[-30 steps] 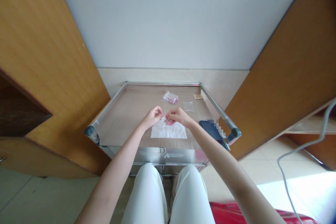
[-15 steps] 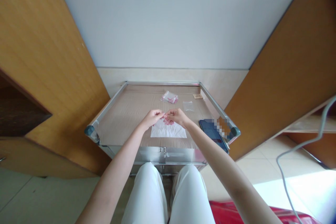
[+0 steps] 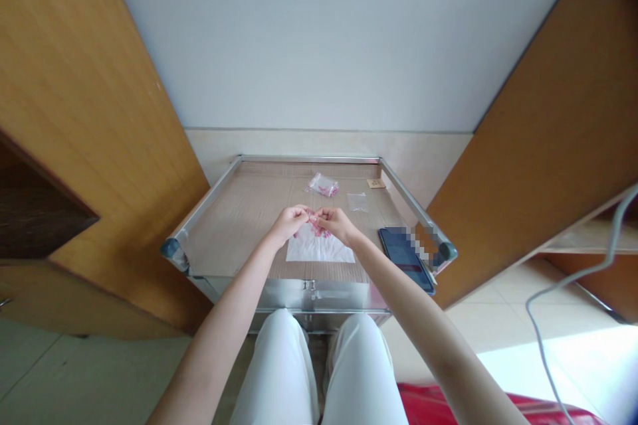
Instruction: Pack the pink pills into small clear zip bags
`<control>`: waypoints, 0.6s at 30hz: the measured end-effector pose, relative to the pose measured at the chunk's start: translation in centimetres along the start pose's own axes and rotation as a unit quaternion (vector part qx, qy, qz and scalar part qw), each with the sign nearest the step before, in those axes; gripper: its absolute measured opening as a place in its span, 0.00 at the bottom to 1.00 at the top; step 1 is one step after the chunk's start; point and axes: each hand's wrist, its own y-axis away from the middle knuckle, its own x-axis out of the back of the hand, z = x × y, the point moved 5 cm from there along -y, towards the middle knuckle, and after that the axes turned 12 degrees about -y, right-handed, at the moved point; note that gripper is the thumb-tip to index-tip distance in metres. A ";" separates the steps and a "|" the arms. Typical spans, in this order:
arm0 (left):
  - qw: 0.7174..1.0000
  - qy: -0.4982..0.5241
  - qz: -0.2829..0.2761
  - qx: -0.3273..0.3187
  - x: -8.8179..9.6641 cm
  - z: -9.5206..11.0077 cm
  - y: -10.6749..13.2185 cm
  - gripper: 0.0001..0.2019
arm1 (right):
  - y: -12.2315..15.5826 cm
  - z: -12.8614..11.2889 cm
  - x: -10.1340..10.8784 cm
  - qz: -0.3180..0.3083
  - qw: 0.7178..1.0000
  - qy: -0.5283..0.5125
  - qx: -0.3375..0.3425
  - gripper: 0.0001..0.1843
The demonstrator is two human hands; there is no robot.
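Observation:
Above a white sheet [image 3: 319, 252], my left hand [image 3: 290, 222] and my right hand [image 3: 337, 222] meet, fingertips almost touching. Both are closed in a pinch around a small pink strand [image 3: 312, 218] that looks beaded; its exact kind is too small to make out. More small pink pieces [image 3: 321, 232] lie on the sheet just below the fingers, partly hidden by my right hand. Behind the hands rests a clear plastic bag [image 3: 323, 184] with pink contents. A flat clear bag [image 3: 357, 202] lies to its right.
The brown tabletop [image 3: 224, 232] has a raised metal rim [image 3: 309, 159] with dark corner caps. A dark phone [image 3: 406, 255] lies at the right edge, and a small tan card [image 3: 375, 183] at the back right. Wooden cabinets [image 3: 124, 146] flank the table; a grey cable [image 3: 538, 332] hangs at right.
The pink strand shows more between my fingertips, and the pink pieces below have shifted slightly. My hands have barely moved.

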 end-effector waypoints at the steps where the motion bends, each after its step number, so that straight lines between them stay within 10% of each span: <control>1: 1.000 0.003 0.005 0.000 0.2 -0.1 0.0 0.11 | 0.0 0.2 0.1 0.001 1.000 -0.005 -0.003 0.17; 18: 0.995 -0.083 0.020 -0.049 0.0 1.2 -0.3 0.10 | -1.5 -1.3 -0.1 -0.097 0.959 0.266 -0.006 0.11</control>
